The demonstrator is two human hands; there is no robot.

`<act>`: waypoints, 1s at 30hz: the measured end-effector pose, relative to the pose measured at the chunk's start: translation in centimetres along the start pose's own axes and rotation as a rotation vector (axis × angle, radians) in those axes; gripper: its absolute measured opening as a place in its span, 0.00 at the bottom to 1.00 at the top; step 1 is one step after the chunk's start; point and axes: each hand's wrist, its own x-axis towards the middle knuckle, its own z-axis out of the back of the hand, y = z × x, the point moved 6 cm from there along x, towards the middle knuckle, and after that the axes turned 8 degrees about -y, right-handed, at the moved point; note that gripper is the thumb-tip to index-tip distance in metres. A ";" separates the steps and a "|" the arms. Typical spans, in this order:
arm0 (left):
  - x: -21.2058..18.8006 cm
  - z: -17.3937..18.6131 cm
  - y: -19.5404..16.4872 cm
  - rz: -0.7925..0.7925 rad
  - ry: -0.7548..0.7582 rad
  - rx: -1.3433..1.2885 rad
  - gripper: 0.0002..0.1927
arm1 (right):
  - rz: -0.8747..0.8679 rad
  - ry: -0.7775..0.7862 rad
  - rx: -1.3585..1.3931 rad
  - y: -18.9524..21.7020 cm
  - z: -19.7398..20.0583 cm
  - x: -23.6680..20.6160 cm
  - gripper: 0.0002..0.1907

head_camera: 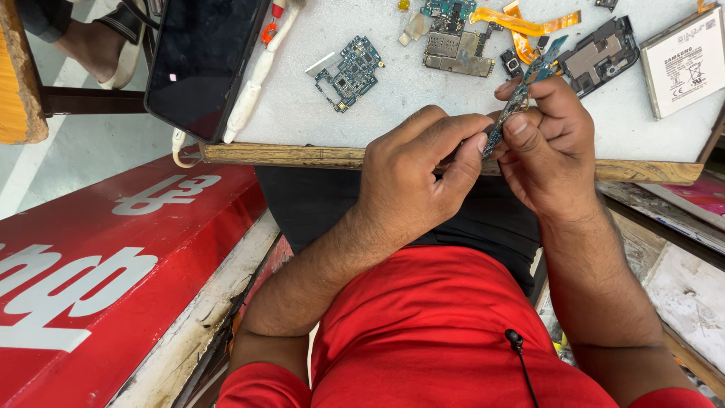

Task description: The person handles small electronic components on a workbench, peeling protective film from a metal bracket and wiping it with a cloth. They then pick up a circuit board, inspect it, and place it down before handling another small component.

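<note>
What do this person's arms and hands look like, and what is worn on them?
Both arms are bare from the upper arm down, with short red sleeves of a red shirt. The left hand and right hand are bare: no gloves, rings, watch or bands visible. A small black clip microphone with cable sits on the chest.

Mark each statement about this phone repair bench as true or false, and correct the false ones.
1. Both hands hold one narrow circuit board. True: the left hand and the right hand pinch it edge-on.
2. The dark tablet lies right of the hands. False: it lies at the upper left.
3. A blue-green circuit board lies alone on the white worktop. True.
4. The person wears a blue shirt. False: the shirt is red.
5. The white battery is in the left hand. False: it lies on the worktop, far right.
</note>
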 end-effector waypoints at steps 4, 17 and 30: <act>-0.1 0.1 -0.3 -0.017 -0.008 0.038 0.10 | 0.014 -0.003 -0.059 0.0 -0.3 -0.2 0.13; 1.5 0.8 0.0 -0.129 0.182 -0.088 0.07 | -0.020 0.111 -0.030 0.7 0.0 -0.1 0.09; 0.3 1.3 -0.1 -0.018 0.049 0.041 0.09 | -0.056 -0.001 -0.019 0.0 -0.2 0.1 0.15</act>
